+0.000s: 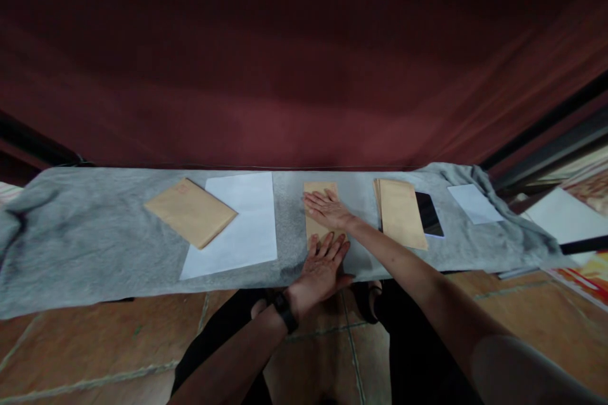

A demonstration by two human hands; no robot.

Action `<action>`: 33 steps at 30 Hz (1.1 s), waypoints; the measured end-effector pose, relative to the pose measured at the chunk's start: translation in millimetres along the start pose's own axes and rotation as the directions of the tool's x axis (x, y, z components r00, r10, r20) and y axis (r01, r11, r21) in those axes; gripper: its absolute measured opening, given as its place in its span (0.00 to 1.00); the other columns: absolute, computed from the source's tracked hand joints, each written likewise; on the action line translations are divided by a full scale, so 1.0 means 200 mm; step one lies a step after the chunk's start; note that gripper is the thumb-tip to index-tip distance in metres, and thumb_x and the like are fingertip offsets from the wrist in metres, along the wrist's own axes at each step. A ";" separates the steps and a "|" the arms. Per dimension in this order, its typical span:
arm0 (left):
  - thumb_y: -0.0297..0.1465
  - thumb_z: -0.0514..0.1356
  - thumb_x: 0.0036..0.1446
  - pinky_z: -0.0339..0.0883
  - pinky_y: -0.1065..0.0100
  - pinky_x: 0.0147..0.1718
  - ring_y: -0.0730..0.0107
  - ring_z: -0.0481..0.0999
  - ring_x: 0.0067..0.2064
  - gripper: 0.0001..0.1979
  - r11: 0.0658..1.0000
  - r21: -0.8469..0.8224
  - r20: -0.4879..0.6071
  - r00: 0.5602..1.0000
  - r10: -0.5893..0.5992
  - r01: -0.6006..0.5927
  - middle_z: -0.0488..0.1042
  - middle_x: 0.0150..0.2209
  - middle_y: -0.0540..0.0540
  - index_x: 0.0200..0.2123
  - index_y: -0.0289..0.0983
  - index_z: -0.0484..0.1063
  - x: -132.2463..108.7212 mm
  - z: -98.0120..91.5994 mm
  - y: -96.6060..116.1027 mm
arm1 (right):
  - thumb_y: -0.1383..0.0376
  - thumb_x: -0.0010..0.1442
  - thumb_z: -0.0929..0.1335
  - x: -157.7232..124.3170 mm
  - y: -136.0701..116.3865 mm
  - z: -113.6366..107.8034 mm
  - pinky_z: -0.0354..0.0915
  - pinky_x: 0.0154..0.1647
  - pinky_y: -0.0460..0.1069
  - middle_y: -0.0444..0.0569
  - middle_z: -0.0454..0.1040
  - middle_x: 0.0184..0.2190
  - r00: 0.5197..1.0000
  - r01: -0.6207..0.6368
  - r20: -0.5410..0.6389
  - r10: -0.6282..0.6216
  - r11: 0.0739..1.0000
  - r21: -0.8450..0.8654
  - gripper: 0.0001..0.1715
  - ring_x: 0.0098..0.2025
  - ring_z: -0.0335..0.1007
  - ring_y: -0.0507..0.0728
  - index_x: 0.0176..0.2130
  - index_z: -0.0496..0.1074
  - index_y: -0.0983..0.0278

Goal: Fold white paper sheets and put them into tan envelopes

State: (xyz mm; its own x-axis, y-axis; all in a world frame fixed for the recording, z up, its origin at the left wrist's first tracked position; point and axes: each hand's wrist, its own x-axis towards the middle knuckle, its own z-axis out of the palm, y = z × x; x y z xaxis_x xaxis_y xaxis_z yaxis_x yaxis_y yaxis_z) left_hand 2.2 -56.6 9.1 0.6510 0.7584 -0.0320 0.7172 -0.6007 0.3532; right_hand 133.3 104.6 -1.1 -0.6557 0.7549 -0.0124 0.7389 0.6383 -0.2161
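A brown paper envelope [313,225] lies upright in front of me on a grey cloth, partly covered by both hands. My right hand [327,210] rests flat on its upper half, fingers stretched toward the left. Lower down, my left hand [323,266] presses on the envelope's near end with its fingers spread; a dark watch is on that wrist. Neither hand grips anything. To the right is a small stack of brown envelopes [403,215]. Another pile of brown envelopes [190,212] sits at an angle on the left, overlapping white paper [251,221].
The grey cloth [95,234] covers a long narrow surface. A dark phone [430,214] lies partly beneath the right stack, with a small white sheet [475,204] farther right. A dark red curtain [285,76] hangs behind. Below is a tiled floor [118,342].
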 end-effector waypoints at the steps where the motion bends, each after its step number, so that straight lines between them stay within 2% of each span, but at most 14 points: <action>1: 0.54 0.53 0.65 0.36 0.37 0.71 0.45 0.41 0.76 0.41 1.000 -0.007 0.021 1.000 0.006 -0.006 0.48 0.75 0.40 0.73 0.40 0.49 0.00 -0.01 0.00 | 0.53 0.76 0.52 -0.02 -0.01 0.00 0.36 0.76 0.64 0.45 0.49 0.75 1.000 0.002 0.017 -0.002 1.000 0.015 0.32 0.77 0.42 0.59 0.73 0.52 0.57; 4: 0.55 0.52 0.66 0.38 0.46 0.72 0.49 0.42 0.76 0.42 0.999 -0.029 0.079 0.997 0.025 -0.023 0.46 0.76 0.40 0.74 0.38 0.47 0.00 -0.04 -0.01 | 0.54 0.76 0.52 -0.07 -0.04 0.01 0.35 0.77 0.64 0.47 0.48 0.75 0.998 0.009 0.064 -0.012 0.999 0.052 0.33 0.77 0.41 0.59 0.74 0.51 0.60; 7: 0.54 0.53 0.65 0.41 0.52 0.72 0.51 0.47 0.75 0.43 0.999 -0.029 0.099 0.995 0.019 -0.016 0.49 0.75 0.37 0.73 0.36 0.49 -0.01 -0.06 -0.01 | 0.54 0.76 0.52 -0.14 -0.07 0.01 0.36 0.77 0.63 0.47 0.49 0.75 0.997 0.044 0.058 -0.050 0.994 0.102 0.32 0.77 0.41 0.59 0.74 0.52 0.59; 13: 0.51 0.55 0.64 0.45 0.52 0.71 0.49 0.51 0.74 0.40 0.999 -0.033 0.110 0.994 -0.006 0.010 0.55 0.73 0.35 0.71 0.33 0.55 -0.02 -0.07 0.01 | 0.56 0.76 0.54 -0.33 -0.16 0.01 0.38 0.78 0.62 0.45 0.52 0.74 0.987 0.128 0.064 -0.146 0.967 0.222 0.30 0.76 0.44 0.57 0.72 0.55 0.55; 16: 0.51 0.57 0.63 0.45 0.51 0.71 0.48 0.52 0.74 0.41 0.999 -0.035 0.122 0.993 0.000 0.004 0.54 0.73 0.34 0.70 0.32 0.56 -0.02 -0.06 0.01 | 0.57 0.77 0.54 -0.37 -0.15 0.01 0.40 0.78 0.59 0.44 0.54 0.74 0.983 0.153 0.063 -0.172 0.959 0.239 0.29 0.76 0.46 0.55 0.72 0.57 0.55; 18: 0.51 0.57 0.63 0.42 0.51 0.72 0.48 0.51 0.74 0.42 0.999 -0.031 0.124 0.992 0.012 -0.008 0.52 0.74 0.33 0.71 0.32 0.53 -0.01 -0.06 0.01 | 0.55 0.77 0.53 -0.35 -0.11 0.01 0.40 0.78 0.58 0.45 0.51 0.75 0.988 0.122 0.067 -0.138 0.970 0.211 0.30 0.76 0.43 0.54 0.73 0.54 0.55; 21: 0.52 0.55 0.64 0.39 0.52 0.72 0.51 0.46 0.76 0.44 0.999 -0.032 0.127 0.991 0.036 -0.032 0.47 0.75 0.35 0.73 0.33 0.47 -0.01 -0.05 -0.01 | 0.53 0.76 0.51 -0.25 -0.02 0.00 0.37 0.78 0.58 0.46 0.45 0.76 0.998 0.013 0.060 -0.021 0.992 0.128 0.33 0.77 0.38 0.55 0.74 0.50 0.58; 26: 0.53 0.53 0.65 0.36 0.53 0.73 0.54 0.39 0.77 0.45 0.998 -0.033 0.137 0.989 0.062 -0.058 0.40 0.76 0.37 0.74 0.34 0.42 -0.02 -0.06 -0.02 | 0.53 0.76 0.48 -0.07 0.12 -0.01 0.38 0.77 0.59 0.50 0.45 0.76 0.991 -0.132 -0.007 0.132 0.991 0.016 0.35 0.77 0.39 0.57 0.74 0.51 0.62; 30: 0.52 0.54 0.65 0.36 0.54 0.73 0.55 0.38 0.77 0.46 0.997 -0.037 0.161 0.984 0.076 -0.071 0.40 0.76 0.36 0.74 0.33 0.41 -0.02 -0.08 -0.03 | 0.52 0.75 0.48 0.00 0.16 0.01 0.40 0.76 0.61 0.53 0.44 0.76 0.966 -0.252 -0.073 0.249 0.967 -0.034 0.37 0.77 0.40 0.60 0.74 0.50 0.64; 33: 0.50 0.56 0.64 0.35 0.55 0.73 0.56 0.38 0.77 0.47 0.997 -0.043 0.180 0.981 0.074 -0.067 0.40 0.76 0.36 0.74 0.32 0.42 -0.02 -0.10 -0.02 | 0.51 0.75 0.48 -0.01 0.16 0.03 0.40 0.76 0.62 0.53 0.44 0.76 0.959 -0.272 -0.094 0.266 0.961 -0.051 0.37 0.77 0.40 0.62 0.74 0.49 0.63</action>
State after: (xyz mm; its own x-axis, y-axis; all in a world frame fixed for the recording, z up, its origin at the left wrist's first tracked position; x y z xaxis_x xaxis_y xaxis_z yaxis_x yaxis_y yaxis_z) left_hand -8.0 -51.5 25.5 0.7362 0.6541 -0.1733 0.6605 -0.6390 0.3942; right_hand 156.9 122.0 -12.7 -0.4176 0.9084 0.0226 0.8962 0.4158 -0.1548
